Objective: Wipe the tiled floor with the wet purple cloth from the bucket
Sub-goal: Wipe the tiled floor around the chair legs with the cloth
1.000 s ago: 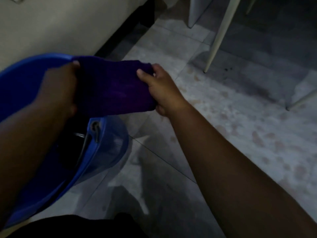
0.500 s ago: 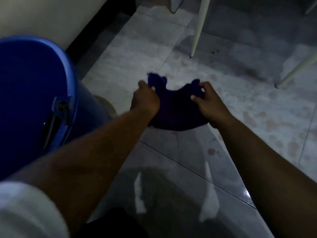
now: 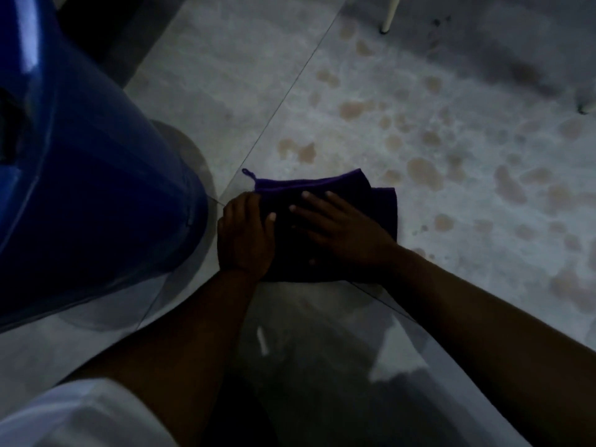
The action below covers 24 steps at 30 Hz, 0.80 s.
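Observation:
The purple cloth [image 3: 325, 184] lies folded on the grey tiled floor [image 3: 225, 75], just right of the blue bucket [image 3: 96, 195]. A small loop sticks out at the cloth's far left corner. My left hand [image 3: 245, 235] curls over the cloth's left edge. My right hand [image 3: 342, 235] presses flat on its middle with the fingers spread. Both hands hold the cloth down against the tile. Brownish blotchy stains [image 3: 422, 171] cover the floor to the right of the cloth and beyond it.
The bucket stands tall at the left, close to my left hand. A white furniture leg [image 3: 388, 14] touches the floor at the top, and another foot [image 3: 585, 108] shows at the right edge. A dark skirting strip [image 3: 113, 43] runs along the upper left.
The cloth left the bucket, was carried right and down between both hands, and now rests on the floor under them. The view has tipped down toward the tiles.

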Available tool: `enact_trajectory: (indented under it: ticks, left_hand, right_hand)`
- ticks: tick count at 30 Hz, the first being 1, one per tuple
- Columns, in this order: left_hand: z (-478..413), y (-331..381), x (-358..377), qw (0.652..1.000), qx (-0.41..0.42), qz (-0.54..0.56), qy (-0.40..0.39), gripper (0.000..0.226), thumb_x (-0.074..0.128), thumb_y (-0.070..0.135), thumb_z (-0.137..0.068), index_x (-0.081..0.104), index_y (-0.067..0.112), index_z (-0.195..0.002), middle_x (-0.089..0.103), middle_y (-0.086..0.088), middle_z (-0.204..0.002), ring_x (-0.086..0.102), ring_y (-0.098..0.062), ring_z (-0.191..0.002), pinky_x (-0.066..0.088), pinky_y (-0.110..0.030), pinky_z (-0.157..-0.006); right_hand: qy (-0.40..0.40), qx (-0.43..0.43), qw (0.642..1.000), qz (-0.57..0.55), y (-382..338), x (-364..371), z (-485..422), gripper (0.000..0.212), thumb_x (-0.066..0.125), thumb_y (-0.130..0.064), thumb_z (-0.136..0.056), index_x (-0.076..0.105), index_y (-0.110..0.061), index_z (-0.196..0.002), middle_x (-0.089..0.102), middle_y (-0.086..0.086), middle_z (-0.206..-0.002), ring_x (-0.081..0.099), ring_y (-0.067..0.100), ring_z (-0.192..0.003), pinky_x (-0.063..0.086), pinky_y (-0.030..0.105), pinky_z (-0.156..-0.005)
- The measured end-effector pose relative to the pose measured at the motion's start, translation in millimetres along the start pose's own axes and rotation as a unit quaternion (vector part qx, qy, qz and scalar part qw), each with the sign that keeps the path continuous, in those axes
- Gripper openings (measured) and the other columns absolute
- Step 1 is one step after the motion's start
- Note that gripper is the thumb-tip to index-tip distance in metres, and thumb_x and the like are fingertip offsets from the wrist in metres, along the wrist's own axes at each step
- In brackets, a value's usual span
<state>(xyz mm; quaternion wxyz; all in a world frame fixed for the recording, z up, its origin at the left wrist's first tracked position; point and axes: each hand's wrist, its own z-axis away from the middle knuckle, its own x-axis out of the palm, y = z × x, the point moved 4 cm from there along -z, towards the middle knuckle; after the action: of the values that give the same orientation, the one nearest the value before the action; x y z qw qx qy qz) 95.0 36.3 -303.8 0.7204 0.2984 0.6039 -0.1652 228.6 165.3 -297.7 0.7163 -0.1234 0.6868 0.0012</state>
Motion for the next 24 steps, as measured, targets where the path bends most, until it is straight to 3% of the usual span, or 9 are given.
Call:
enact_trajectory:
  ticks: [1,3,6,12,16,18,20,22,24]
  left_hand:
    - [-2,-3,0,1.000,0.011,0.007,-0.004,0.055,0.034,0.042,-0.096,0.042,0.011,-0.140,0.046,-0.013,-0.146,0.043,-0.031,-0.134,0.036,-0.046,-0.110]
    - [-5,-9,1,0.999,0.019,0.032,0.001,0.063,0.029,0.046,-0.095,0.037,0.011,-0.146,0.038,-0.013,-0.154,0.036,-0.030,-0.141,0.030,-0.047,-0.115]
    - [-6,-16,8,0.998,0.024,0.054,0.015,0.070,0.030,0.052,-0.094,0.028,0.011,-0.151,0.027,-0.012,-0.160,0.026,-0.028,-0.148,0.023,-0.044,-0.120]
    - [-9,-13,31,1.000,-0.024,-0.004,0.001,0.075,0.019,0.064,-0.093,0.015,0.020,-0.154,0.015,-0.005,-0.164,0.010,-0.023,-0.151,0.009,-0.041,-0.122]
    - [-11,-12,29,0.999,-0.038,0.003,0.007,0.074,0.021,0.064,-0.093,0.022,0.021,-0.152,0.021,-0.003,-0.162,0.018,-0.023,-0.149,0.012,-0.040,-0.121]
    - [-19,-8,19,0.996,-0.070,0.041,0.048,0.073,0.022,0.064,-0.093,0.028,0.019,-0.150,0.031,-0.007,-0.158,0.030,-0.025,-0.144,0.017,-0.039,-0.118]
    - [-33,-1,5,0.986,-0.082,0.076,0.127,0.072,0.026,0.060,-0.095,0.035,0.012,-0.147,0.038,-0.013,-0.154,0.038,-0.028,-0.139,0.026,-0.043,-0.117]
    - [-49,4,-2,0.977,-0.051,0.102,0.180,0.070,0.033,0.055,-0.096,0.038,0.006,-0.145,0.037,-0.017,-0.153,0.037,-0.030,-0.140,0.031,-0.048,-0.115]
    - [-59,9,-1,0.978,-0.017,0.114,0.176,0.069,0.035,0.053,-0.095,0.034,0.007,-0.147,0.032,-0.016,-0.157,0.031,-0.028,-0.145,0.028,-0.049,-0.116]
  right_hand:
    - [-0.049,-0.020,0.999,-0.005,1,10,-8,0.063,0.045,-0.050,-0.099,0.035,-0.019,-0.153,0.025,0.008,-0.164,0.015,0.035,-0.152,0.017,0.057,-0.122]
    - [-0.074,-0.037,0.997,0.003,10,21,-19,0.067,0.033,-0.059,-0.100,0.021,-0.026,-0.157,0.012,0.000,-0.167,0.003,0.028,-0.155,0.005,0.054,-0.124]
    - [-0.050,-0.025,0.998,0.021,42,18,-40,0.067,0.031,-0.062,-0.098,0.025,-0.029,-0.156,0.017,-0.001,-0.166,0.008,0.027,-0.155,0.007,0.055,-0.124]
    - [-0.046,0.239,0.970,0.014,168,-11,-91,0.075,0.017,-0.067,-0.096,0.013,-0.027,-0.158,0.006,0.002,-0.168,0.001,0.029,-0.155,-0.002,0.059,-0.122]
    - [-0.020,0.357,0.934,-0.012,190,-19,-132,0.078,0.012,-0.068,-0.095,0.005,-0.024,-0.159,-0.003,0.007,-0.168,-0.006,0.033,-0.154,-0.004,0.062,-0.121]
    - [-0.017,0.303,0.953,-0.012,147,-10,-154,0.076,0.017,-0.065,-0.096,0.008,-0.022,-0.159,0.000,0.009,-0.168,-0.004,0.035,-0.154,-0.003,0.062,-0.121]
    - [-0.032,0.173,0.984,-0.012,84,5,-155,0.073,0.025,-0.062,-0.097,0.012,-0.024,-0.159,0.004,0.007,-0.168,-0.002,0.034,-0.155,-0.002,0.061,-0.121]
    - [-0.054,0.068,0.996,0.001,49,17,-127,0.072,0.030,-0.061,-0.097,0.014,-0.027,-0.158,0.007,0.003,-0.168,0.001,0.032,-0.155,0.001,0.059,-0.122]
    - [-0.036,0.033,0.999,0.003,55,20,-91,0.070,0.032,-0.063,-0.097,0.025,-0.026,-0.156,0.017,0.002,-0.166,0.009,0.031,-0.154,0.007,0.057,-0.123]
